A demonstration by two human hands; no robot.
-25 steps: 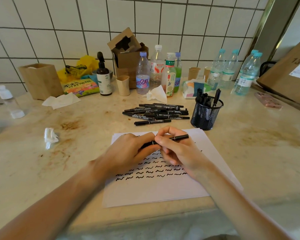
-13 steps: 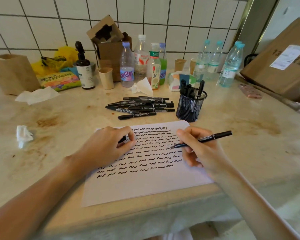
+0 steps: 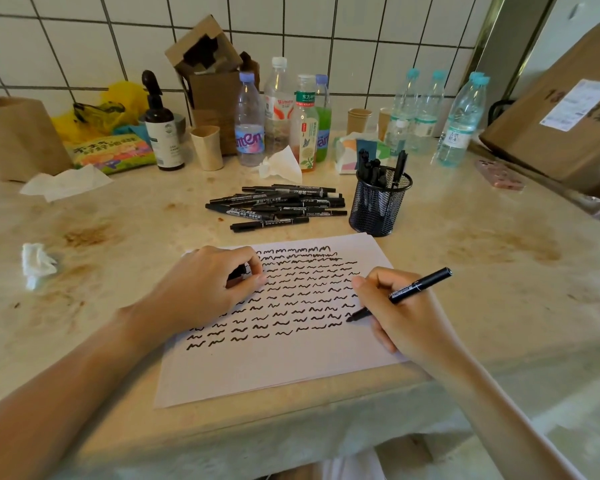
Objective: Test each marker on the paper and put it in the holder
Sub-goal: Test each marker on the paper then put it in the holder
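Note:
A white sheet of paper (image 3: 278,368) covered with rows of black squiggles lies at the table's front edge. My right hand (image 3: 406,317) grips an uncapped black marker (image 3: 418,285), its tip touching the paper at the right end of a squiggle row. My left hand (image 3: 201,289) rests on the paper's upper left and pinches the marker's black cap (image 3: 238,273). Behind the paper lies a pile of several black markers (image 3: 278,206). To their right stands a black mesh holder (image 3: 378,206) with several markers upright in it.
Along the tiled wall stand water bottles (image 3: 459,126), drink bottles (image 3: 305,123), paper cups (image 3: 207,147), a brown pump bottle (image 3: 161,129) and cardboard boxes (image 3: 212,84). Crumpled tissues (image 3: 37,263) lie left. A pink phone (image 3: 499,174) and a large carton (image 3: 561,112) are at the right.
My hands pulled the cap off the marker and moved apart. The left hand kept the cap, and the right hand brought the marker tip down onto the paper's right side.

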